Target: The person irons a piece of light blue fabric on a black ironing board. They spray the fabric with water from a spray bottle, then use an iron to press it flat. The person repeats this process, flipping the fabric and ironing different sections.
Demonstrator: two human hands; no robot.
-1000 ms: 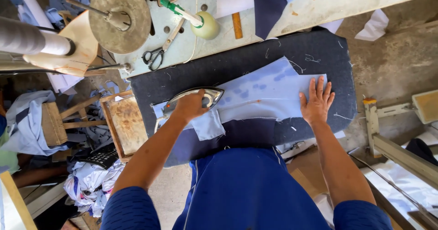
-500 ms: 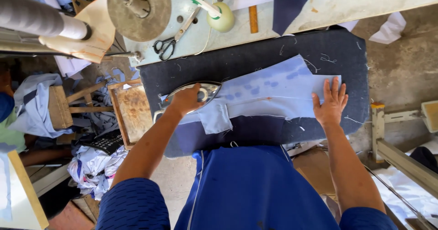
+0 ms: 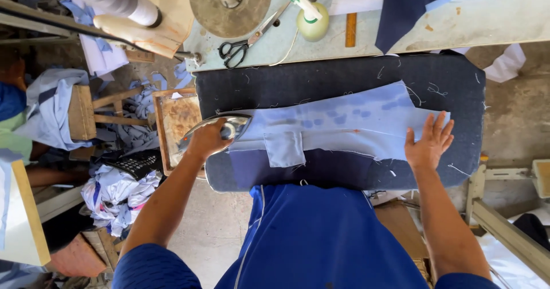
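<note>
fingers (image 3: 213,135) of the left hand (image 3: 207,141) curl shut over the handle of the iron (image 3: 215,129), which sits at the left end of the light blue fabric piece (image 3: 344,122), its polished sole half over the edge of the dark padded pressing board (image 3: 338,77); the grip from above lets the arm bear down on the cloth; the right hand (image 3: 428,143) lies flat and spread, holding nothing, palm down on the right end of the fabric, apparently pinning it taut so the piece cannot slide under the iron; a small blue patch (image 3: 285,148) hangs off the near edge; darker damp spots fleck the cloth; beyond the board, on the pale surface (image 3: 470,14), lie scissors (image 3: 240,45), a green spray bottle (image 3: 306,14) and a wooden ruler (image 3: 350,19), all within reach; a wooden stand (image 3: 175,122) sits just left of the board, near the iron.
</note>
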